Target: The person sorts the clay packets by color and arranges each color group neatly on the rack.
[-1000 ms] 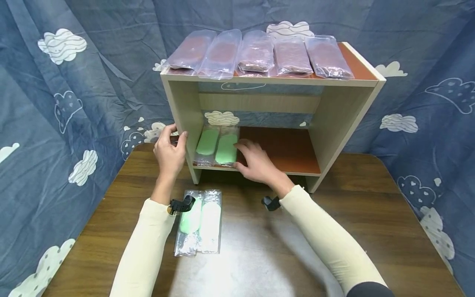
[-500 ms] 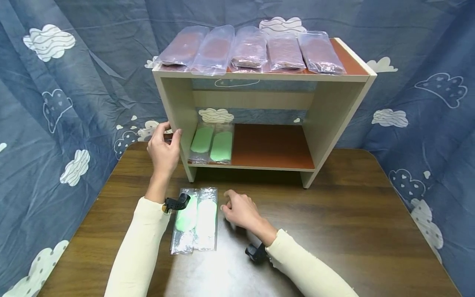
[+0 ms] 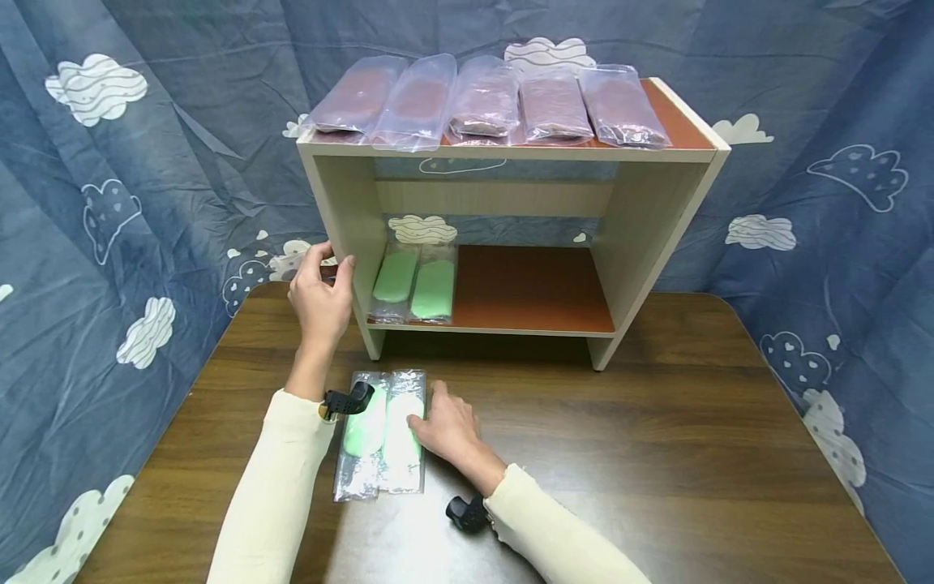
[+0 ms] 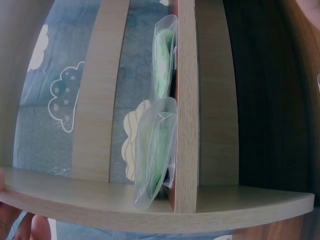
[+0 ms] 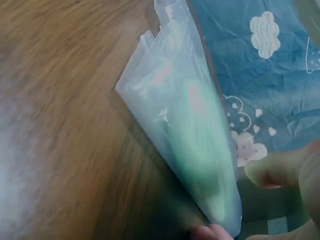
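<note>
My left hand (image 3: pixel 321 300) grips the left side panel of a small two-tier shelf (image 3: pixel 525 331), with the thumb inside and the fingers outside, as the left wrist view shows. On the table lie two clear plastic bags side by side, each with a flat green oblong inside: a left bag (image 3: pixel 365 430) and a right bag (image 3: pixel 400 466). My right hand (image 3: pixel 451 426) is at the right bag's edge, its thumb over the bag. In the right wrist view, fingertips (image 5: pixel 212 233) are at the bag's lower end and the thumb stands apart from it.
Two more green bags (image 3: pixel 434 290) lie at the left of the shelf's lower board. Several bags with brownish contents (image 3: pixel 485 105) line the top board. A blue cloth with white clouds (image 3: pixel 817 243) hangs behind the brown wooden table (image 3: pixel 693 454).
My right hand has left the second green bag on the lower board and come down to the right bag on the table. The left hand has stayed at the shelf's side panel.
</note>
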The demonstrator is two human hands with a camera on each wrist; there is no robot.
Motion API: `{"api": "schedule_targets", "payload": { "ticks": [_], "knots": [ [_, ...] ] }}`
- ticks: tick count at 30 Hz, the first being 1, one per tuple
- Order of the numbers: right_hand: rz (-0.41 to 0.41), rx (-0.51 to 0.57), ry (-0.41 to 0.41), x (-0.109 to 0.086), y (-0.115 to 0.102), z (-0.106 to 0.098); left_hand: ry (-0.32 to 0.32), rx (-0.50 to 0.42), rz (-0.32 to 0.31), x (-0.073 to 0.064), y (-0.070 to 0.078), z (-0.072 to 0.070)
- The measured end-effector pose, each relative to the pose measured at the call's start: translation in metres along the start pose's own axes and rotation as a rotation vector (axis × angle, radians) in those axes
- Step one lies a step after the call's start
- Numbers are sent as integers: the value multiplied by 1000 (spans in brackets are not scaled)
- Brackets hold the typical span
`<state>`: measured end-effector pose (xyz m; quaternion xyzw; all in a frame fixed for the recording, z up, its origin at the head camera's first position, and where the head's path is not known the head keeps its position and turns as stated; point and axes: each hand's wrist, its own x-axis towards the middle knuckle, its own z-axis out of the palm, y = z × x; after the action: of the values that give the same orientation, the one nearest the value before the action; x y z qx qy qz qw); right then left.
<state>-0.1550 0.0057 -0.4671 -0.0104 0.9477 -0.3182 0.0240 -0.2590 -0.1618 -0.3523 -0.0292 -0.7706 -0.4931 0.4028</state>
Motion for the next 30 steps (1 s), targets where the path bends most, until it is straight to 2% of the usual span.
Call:
{"api": "schedule_targets", "payload": {
  "ticks": [8,18,22,26,30],
  "knots": [
    [44,-55,0,6,-9,10,-15,4,-3,-1,-2,1],
    [117,37,-87,16,-15,8,-34,12,10,2,-4,-2],
    [144,-54,-99,17,-20,8,-39,5,2,2,-4,-2],
    [132,-151,-115,18,-27,10,-23,0,-3,2,-3,-3],
    [150,-138,-132,21,-30,11,-24,10,5,2,-2,-2]
  ]
}}
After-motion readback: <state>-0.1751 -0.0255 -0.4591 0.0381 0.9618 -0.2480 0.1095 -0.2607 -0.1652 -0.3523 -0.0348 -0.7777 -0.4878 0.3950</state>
